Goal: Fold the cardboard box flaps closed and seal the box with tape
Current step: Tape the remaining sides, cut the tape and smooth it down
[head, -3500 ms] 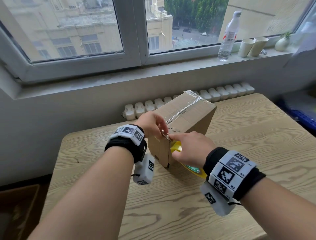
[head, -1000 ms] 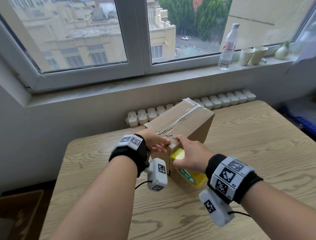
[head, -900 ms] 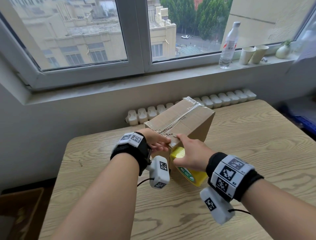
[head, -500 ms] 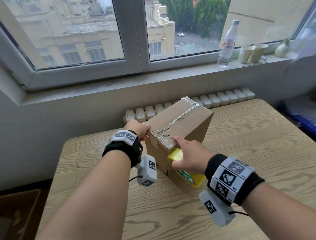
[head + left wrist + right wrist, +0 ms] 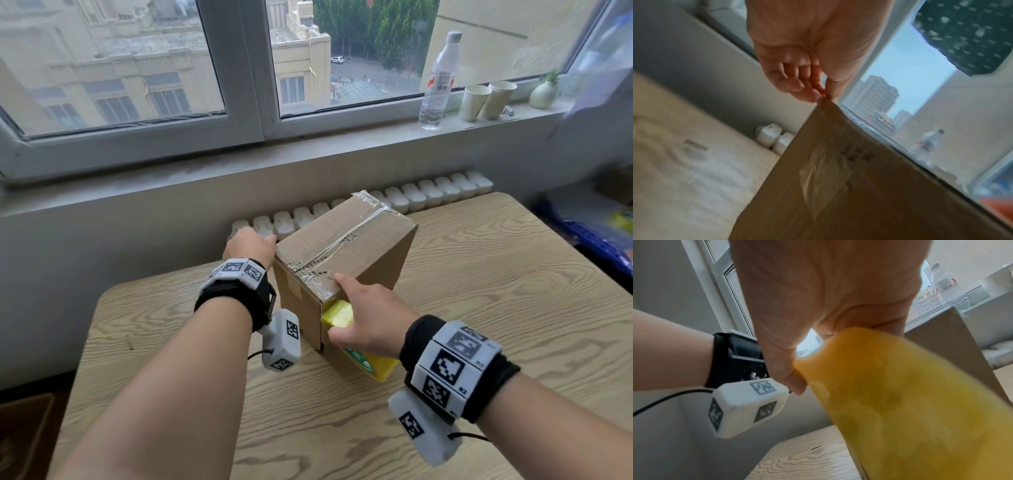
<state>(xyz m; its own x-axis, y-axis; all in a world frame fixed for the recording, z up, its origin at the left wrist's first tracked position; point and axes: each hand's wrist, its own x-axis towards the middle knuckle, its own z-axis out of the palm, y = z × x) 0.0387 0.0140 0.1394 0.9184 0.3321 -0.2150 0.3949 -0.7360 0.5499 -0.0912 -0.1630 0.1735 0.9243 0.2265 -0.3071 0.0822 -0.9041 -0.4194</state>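
Now the box (image 5: 346, 260) stands on the table (image 5: 479, 308), flaps closed under tape (image 5: 337, 245). At its near left corner the left hand (image 5: 250, 245) curls, pinching the edge. The right hand (image 5: 371, 320) grips a yellow dispenser (image 5: 342, 313) against its near face, forefinger on top.

Both forearms reach forward; left hand (image 5: 251, 246) fingers curled, right hand (image 5: 368, 323) curled with forefinger extended.
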